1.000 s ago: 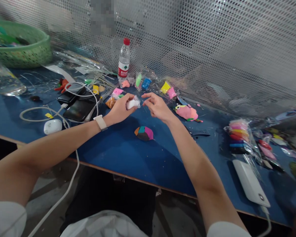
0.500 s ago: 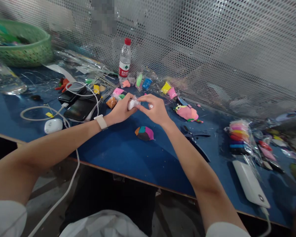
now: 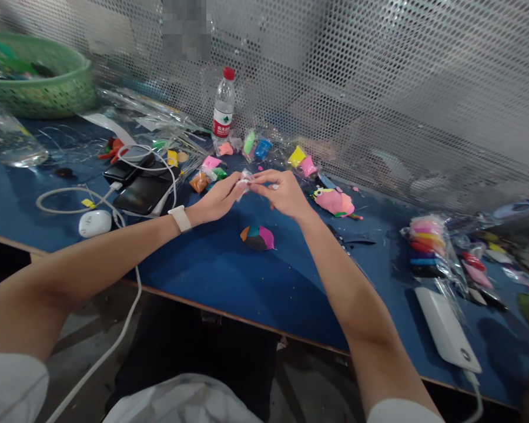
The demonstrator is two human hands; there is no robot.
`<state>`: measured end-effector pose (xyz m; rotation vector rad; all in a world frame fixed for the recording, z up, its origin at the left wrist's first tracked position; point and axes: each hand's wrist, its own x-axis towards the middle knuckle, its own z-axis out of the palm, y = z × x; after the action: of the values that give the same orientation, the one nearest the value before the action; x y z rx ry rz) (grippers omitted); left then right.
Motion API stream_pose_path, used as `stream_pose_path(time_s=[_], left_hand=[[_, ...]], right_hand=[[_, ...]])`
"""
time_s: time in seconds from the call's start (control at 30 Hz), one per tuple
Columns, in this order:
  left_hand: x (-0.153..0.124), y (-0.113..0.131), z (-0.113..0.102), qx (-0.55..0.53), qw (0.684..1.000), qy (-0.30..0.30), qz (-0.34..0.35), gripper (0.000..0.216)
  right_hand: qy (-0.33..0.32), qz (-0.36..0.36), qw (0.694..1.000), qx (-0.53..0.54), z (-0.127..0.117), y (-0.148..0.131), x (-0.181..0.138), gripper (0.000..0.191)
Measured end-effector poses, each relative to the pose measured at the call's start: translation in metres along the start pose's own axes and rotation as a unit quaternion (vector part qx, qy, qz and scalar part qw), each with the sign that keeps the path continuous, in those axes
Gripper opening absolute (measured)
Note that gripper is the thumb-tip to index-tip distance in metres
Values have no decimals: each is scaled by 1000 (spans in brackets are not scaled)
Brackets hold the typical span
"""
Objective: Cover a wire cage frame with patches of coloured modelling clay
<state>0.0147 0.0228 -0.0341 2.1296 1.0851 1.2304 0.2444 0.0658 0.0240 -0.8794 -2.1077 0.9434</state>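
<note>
My left hand [image 3: 218, 198] and my right hand [image 3: 281, 192] meet above the blue table [image 3: 211, 270]. Between their fingertips they pinch a small clear packet of white clay [image 3: 245, 177]. The left wrist carries a white watch [image 3: 179, 218]. Just in front of the hands lies a multicoloured clay lump [image 3: 257, 237]. A pink clay figure [image 3: 334, 201] lies to the right of my right hand.
Small bags of coloured clay [image 3: 255, 148] and a water bottle [image 3: 223, 107] stand behind the hands by a perforated metal screen. Phones [image 3: 136, 182], white cables and a charger [image 3: 94, 223] lie left. A green basket [image 3: 39, 76] sits far left. A white power bank [image 3: 447, 331] and a pack of clay sticks [image 3: 427, 247] lie right.
My right hand was apart from the packet a second ago and has closed in on it. Both hands now pinch it at the top, and the packet has lifted slightly.
</note>
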Motion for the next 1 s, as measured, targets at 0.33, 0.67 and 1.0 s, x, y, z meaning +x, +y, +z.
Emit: stream_pose_path(time_s=[0.33,0.67,1.0], left_hand=[[5,5,-1,41,998,27,-33,22],[4,5,2,12,996,81,-25,18],[3,0,-2,107,992,53,49,10]], right_hand=[[34,13,998,-52,-5,-8,-2,54],[23,43,999,7,-6,0,-1,58],[28,-46,996,-67,-1,0,-1,28]])
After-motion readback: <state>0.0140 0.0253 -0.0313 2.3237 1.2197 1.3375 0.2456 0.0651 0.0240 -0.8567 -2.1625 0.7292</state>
